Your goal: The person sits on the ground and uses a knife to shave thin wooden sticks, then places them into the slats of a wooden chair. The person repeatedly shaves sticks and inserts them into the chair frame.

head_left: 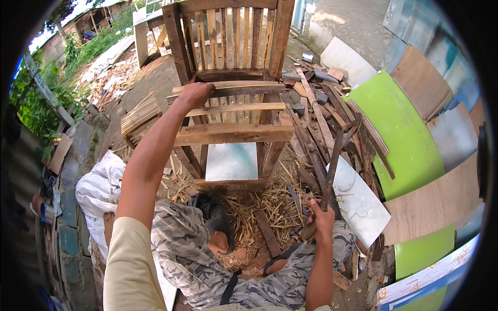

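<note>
A wooden chair frame [233, 133] with a slatted back [228, 39] stands in front of me. Loose-looking slats cross its seat opening. My left hand [197, 94] reaches across to the far left of the seat, closed on a wooden slat [244, 84]; its fingertips are partly hidden. Low on the right, by my knee, my right hand [320, 218] grips a long dark tool that looks like a machete [332, 168]. It points up and away, with a brown wooden handle end [307, 231] below the fist.
Wood shavings [270, 207] and offcuts cover the ground between my feet. A heap of scrap wood [321, 111] lies right of the chair, beside green panels [397, 129] and a white board [358, 202]. At left are a slat bundle [140, 116] and a white sack [101, 189].
</note>
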`<state>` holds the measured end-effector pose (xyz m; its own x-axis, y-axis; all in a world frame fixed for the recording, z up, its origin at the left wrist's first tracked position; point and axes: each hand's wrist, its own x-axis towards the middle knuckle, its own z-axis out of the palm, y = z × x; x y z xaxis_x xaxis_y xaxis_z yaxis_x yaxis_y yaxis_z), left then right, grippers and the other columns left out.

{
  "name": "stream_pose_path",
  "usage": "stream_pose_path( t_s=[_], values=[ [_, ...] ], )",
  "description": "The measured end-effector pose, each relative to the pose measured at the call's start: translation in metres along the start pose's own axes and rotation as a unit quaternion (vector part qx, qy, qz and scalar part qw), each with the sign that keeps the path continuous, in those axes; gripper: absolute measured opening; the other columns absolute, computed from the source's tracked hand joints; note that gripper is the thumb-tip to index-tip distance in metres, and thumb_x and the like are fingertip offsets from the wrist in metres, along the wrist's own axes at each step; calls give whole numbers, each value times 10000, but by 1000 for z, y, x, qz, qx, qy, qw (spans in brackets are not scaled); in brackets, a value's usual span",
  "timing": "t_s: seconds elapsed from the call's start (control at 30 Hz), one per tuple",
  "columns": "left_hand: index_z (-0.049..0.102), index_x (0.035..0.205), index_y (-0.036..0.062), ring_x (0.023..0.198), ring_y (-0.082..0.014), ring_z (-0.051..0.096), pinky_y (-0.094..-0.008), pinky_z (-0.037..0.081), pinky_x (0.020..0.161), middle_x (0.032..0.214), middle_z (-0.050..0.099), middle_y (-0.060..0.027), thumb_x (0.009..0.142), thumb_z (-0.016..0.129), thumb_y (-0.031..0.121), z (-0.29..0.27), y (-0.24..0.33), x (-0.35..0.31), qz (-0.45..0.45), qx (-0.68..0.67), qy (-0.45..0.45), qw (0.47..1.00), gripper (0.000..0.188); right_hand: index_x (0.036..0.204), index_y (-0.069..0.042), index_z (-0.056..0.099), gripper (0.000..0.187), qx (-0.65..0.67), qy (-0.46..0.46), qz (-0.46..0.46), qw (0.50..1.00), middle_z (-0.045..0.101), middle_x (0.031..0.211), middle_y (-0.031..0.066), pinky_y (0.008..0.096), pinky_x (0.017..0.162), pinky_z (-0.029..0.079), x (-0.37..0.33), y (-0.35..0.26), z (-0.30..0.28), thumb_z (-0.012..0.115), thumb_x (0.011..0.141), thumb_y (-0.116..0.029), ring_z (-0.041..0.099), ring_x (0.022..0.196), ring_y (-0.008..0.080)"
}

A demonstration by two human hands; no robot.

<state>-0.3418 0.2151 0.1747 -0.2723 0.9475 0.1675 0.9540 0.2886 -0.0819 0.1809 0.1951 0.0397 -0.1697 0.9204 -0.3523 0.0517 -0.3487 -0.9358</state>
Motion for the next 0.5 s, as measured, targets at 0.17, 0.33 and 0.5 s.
stream_pose_path(
  t_s=[0.17, 0.33, 0.5],
  values=[
    [602, 1149, 101, 911, -372, 664, -494, 514, 761, 937, 701, -161, 987, 504, 290, 11, -16, -9, 2, -12, 43, 999, 267, 1048, 19, 618, 295, 7, -4, 0, 1000, 697, 869, 114, 271, 412, 418, 2, 2, -1, 728, 896, -209, 497, 440, 122],
    [543, 1131, 77, 899, -348, 657, -490, 513, 687, 978, 680, -165, 971, 528, 294, -19, 7, -17, 16, 48, 43, 998, 270, 1038, 9, 619, 284, 11, 3, -4, 1000, 689, 855, 105, 272, 411, 419, 1, 4, -2, 722, 900, -216, 499, 440, 121],
    [559, 1125, 67, 863, -346, 659, -478, 516, 671, 989, 642, -179, 965, 533, 334, -21, 29, -49, 107, -36, 166, 980, 312, 1043, 3, 608, 289, 4, -9, -8, 1000, 686, 866, 109, 275, 411, 421, -1, 3, -2, 709, 911, -234, 505, 449, 118]
  ],
)
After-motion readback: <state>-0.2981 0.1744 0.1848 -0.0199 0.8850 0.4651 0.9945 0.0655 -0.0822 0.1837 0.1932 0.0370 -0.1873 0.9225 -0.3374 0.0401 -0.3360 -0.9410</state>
